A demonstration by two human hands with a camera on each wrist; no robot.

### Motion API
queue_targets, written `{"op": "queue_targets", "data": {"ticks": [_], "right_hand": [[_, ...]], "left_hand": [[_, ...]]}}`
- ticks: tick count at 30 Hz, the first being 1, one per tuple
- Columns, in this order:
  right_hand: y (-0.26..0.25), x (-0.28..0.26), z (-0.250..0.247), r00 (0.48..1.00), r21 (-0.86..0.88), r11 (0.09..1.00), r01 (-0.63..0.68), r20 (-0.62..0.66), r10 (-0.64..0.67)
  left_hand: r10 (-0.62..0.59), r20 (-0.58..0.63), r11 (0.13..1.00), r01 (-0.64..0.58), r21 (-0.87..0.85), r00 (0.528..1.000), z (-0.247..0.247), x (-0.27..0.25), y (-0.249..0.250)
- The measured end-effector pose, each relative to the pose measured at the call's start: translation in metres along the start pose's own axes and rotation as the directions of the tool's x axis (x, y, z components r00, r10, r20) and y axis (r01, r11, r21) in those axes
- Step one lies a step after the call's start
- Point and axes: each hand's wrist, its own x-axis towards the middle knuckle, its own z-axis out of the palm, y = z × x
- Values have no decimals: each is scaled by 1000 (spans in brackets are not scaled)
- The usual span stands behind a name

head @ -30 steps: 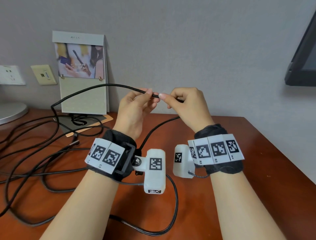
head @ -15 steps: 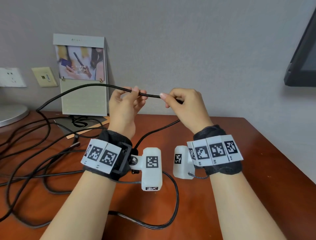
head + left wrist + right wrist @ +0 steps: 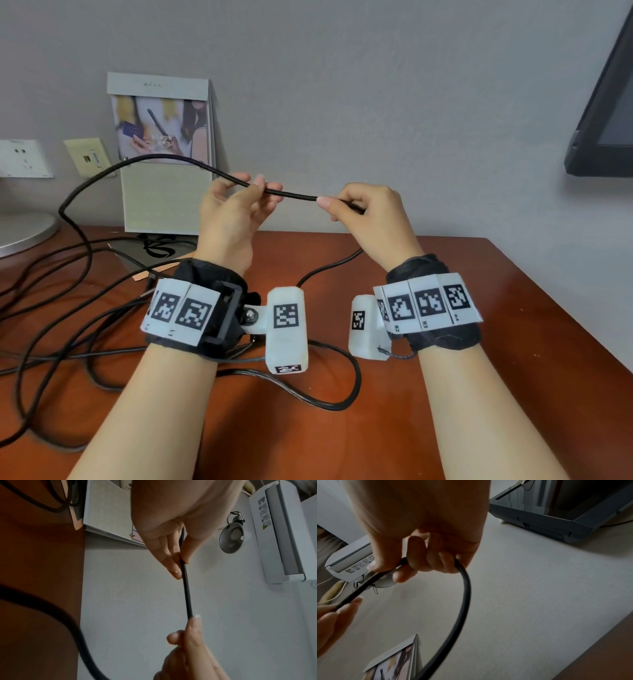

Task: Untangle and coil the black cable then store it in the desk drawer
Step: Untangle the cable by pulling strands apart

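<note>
The left hand pinches the black cable between thumb and fingertips; the right hand curls its fingers round it. Between them a short stretch runs taut, nearly level, left to right, above the worktop. Past the left hand it arches down into loose loops lying on the worktop's left side.

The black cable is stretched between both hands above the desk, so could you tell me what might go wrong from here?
Most of the black cable lies in crossing loops on the desk; pulling more through the left hand and right hand could tighten a knot. The raised strand passes in front of the standing calendar and might tip it. Another loop lies under the forearms and could snag.
</note>
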Motion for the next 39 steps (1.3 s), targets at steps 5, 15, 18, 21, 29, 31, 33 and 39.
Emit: {"op": "queue_targets", "data": {"ticks": [5,15,18,21,29,31,33,39], "right_hand": [[-2,0,1,999,-20,999,32,-42,-33],[-10,-1,3,998,20,999,41,-48,-40],[-12,-1,5,998,13,999,51,-48,-50],[-11,-1,5,998,17,999,50,-51,-49],[-10,0,5,1000,59,998,4,5,-4],[-9,1,5,1000,101,995,-10,-2,10],[-8,2,4,1000,101,995,0,-4,0],[-7,2,2,1000,96,995,8,-28,-5]], "left_hand": [[-55,63,998,55,5,997,5,-4,-2],[-3,68,995,-4,98,998,1,-2,8],[-2,48,997,-1,77,999,-4,0,10],[-50,63,995,44,93,997,-2,-3,6],[-88,62,990,81,114,994,3,-2,0],[-55,27,993,51,107,998,-3,2,5],[-41,-3,995,41,89,999,-7,5,7],[-82,27,992,79,96,996,-2,0,4]]}}
